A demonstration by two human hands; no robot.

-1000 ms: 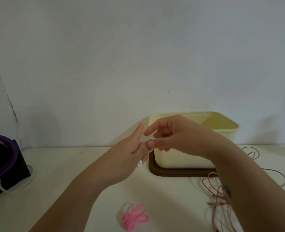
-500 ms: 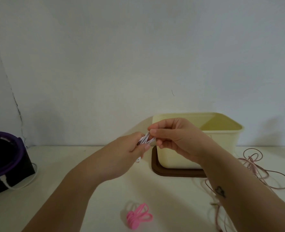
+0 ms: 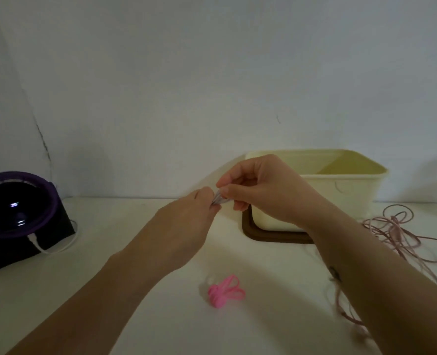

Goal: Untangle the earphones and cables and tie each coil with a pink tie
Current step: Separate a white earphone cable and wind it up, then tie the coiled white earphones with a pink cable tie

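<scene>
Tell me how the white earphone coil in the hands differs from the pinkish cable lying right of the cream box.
The white earphone coil is pinched between left hand and right hand, above the table; the pinkish cable lies on it. The coil is a small tight bundle; the cable sprawls in loose tangled loops. The coil is white, the cable dusty pink. No tie shows on either.

A small dark tattoo (image 3: pixel 335 274) marks the bare right forearm (image 3: pixel 381 293).
</scene>
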